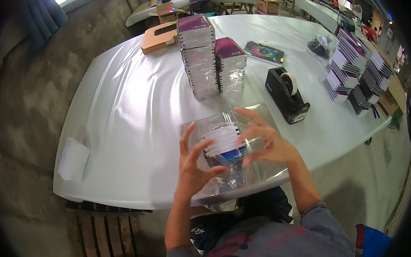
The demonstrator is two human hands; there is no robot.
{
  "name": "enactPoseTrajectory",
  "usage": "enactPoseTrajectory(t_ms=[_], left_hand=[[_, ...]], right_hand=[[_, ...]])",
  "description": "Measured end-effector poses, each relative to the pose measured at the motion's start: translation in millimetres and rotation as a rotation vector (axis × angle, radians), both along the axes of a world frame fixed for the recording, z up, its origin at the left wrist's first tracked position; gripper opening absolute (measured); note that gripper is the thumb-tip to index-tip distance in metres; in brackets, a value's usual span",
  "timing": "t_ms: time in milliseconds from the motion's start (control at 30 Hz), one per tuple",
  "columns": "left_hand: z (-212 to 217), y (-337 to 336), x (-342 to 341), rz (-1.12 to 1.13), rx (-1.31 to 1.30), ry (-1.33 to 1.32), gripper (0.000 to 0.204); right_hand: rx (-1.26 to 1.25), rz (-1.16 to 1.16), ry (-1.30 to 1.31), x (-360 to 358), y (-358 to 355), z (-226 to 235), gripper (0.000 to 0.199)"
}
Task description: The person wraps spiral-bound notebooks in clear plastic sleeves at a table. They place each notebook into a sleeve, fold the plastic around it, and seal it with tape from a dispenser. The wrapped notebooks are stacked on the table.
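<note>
Close to the near table edge lies a clear plastic sheet (266, 117). On it sits a small stack of thin white-edged pieces (222, 139), with blue showing on its near side. My left hand (194, 169) is at the stack's left, fingers curved and spread apart. From the right, my right hand (267, 143) reaches over the sheet with its fingers also apart, slightly blurred. Neither hand visibly grips anything; whether the fingertips touch the stack or the film is hard to make out.
Tall wrapped stacks with purple tops (197, 58) stand beyond the sheet. A black tape dispenser (286, 95) is to their right, near a dark printed sheet (264, 52). More piles (352, 67) line the right edge. A cardboard box (158, 41) lies far left, white paper (73, 160) nearer.
</note>
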State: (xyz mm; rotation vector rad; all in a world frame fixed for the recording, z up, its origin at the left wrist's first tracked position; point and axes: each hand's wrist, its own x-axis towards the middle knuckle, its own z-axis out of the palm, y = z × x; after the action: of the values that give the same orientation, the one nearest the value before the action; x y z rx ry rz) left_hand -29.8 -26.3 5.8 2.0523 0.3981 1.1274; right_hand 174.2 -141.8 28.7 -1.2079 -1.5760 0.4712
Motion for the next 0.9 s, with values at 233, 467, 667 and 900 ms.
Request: enactPoseTrajectory(t_ms=[233,467,667,900], left_hand=[[45.3,34.2,2.2,-0.167,0.362,0.017,0.035],[10.3,47.8,-37.3,-0.015,0.191,-0.108,0.064],[-32.9,20.9,-26.4,-0.104,0.041,0.041,0.074],[-49.1,29.8,-31.4,-0.162,0.149,0.021,0.083]], right_hand=[[0.105,-0.057,-0.387,-8.2,9.2,49.0,0.02],[0.192,-0.165,0.345,18.8,-18.7,2.9,0.058],[-0.049,-0.102,-0.194,-20.7,-16.1,-33.4,0.066],[-0.106,-0.067,-0.276,-1.3,-15.7,-29.1,0.06]])
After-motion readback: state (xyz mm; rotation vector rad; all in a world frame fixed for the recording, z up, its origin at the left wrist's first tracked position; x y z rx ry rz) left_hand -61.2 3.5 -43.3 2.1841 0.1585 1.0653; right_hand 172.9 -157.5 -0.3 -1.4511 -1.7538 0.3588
